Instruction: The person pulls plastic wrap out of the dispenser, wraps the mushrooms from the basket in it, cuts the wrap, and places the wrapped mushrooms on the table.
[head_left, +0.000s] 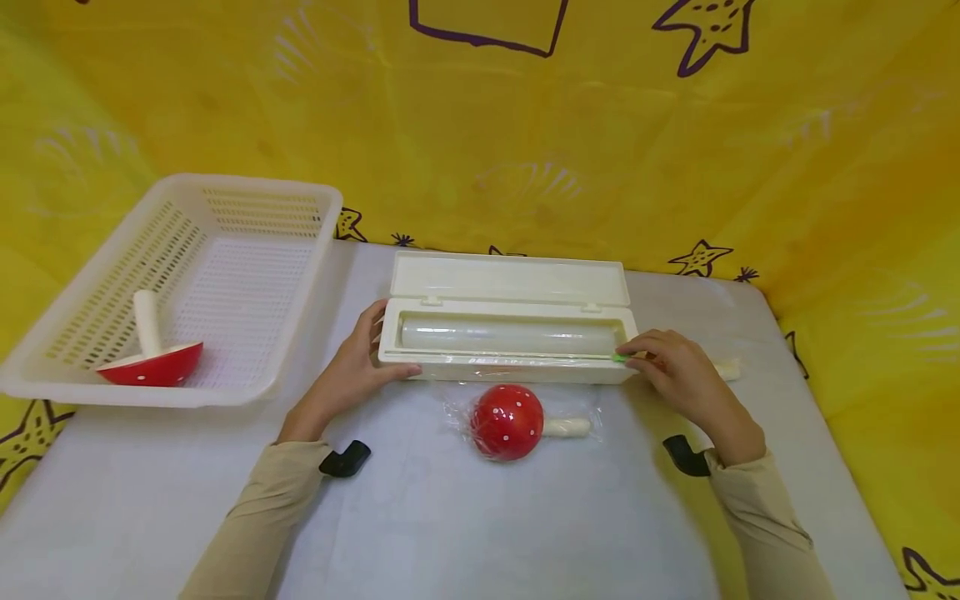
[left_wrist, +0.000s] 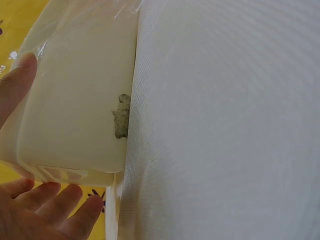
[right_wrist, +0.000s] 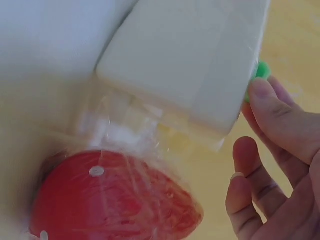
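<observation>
A cream cling film dispenser point(head_left: 525, 372) lies with its lid point(head_left: 510, 277) tipped back, and a roll of film point(head_left: 510, 332) shows inside. My left hand point(head_left: 358, 360) holds its left end, the thumb at the front and the fingers round the end. At the right end, my right hand point(head_left: 678, 375) pinches a small green slide cutter point(right_wrist: 261, 71) between thumb and forefinger. Clear film hangs over the front edge onto a toy mushroom point(head_left: 507, 422), whose red white-spotted cap and pale stem point(head_left: 567, 427) lie wrapped in it on the table.
At the left stands a white slotted basket point(head_left: 300, 325) with another red-capped mushroom point(head_left: 153, 364) in it, stem up. A pale stem-like piece point(head_left: 727, 369) lies partly hidden behind my right hand. A yellow patterned cloth point(head_left: 480, 150) hangs behind the white-covered table point(head_left: 495, 533).
</observation>
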